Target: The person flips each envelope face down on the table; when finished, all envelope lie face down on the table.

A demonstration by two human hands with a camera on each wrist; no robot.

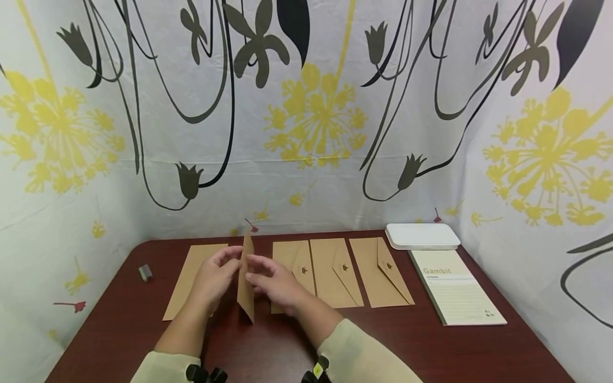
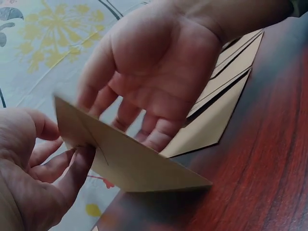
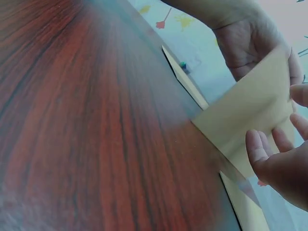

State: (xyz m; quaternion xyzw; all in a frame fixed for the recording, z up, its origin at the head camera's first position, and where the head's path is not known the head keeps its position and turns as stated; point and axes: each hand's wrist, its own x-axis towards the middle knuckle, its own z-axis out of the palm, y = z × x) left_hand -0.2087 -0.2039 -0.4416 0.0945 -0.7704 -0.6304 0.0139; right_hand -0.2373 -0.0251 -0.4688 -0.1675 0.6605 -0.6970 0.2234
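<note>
A brown kraft envelope (image 1: pixel 246 287) stands on its edge on the dark red table (image 1: pixel 383 340), between my two hands. My left hand (image 1: pixel 221 268) pinches its end between thumb and fingers; the left wrist view shows those fingers (image 2: pixel 79 161) against the paper (image 2: pixel 130 159). My right hand (image 1: pixel 268 276) is on the other side with its fingers spread and relaxed, holding nothing. In the left wrist view its palm (image 2: pixel 154 72) faces the envelope. In the right wrist view its fingertips (image 3: pixel 269 149) hover just off the envelope (image 3: pixel 245 110), and the left hand (image 3: pixel 245 43) shows behind.
One envelope (image 1: pixel 187 282) lies flat on the left, and three more (image 1: pixel 335 271) lie side by side on the right. A "Gambit" notepad (image 1: pixel 455 287) and a white tray (image 1: pixel 421 235) sit at the back right. A small grey object (image 1: pixel 145 273) lies far left. Floral cloth walls the table.
</note>
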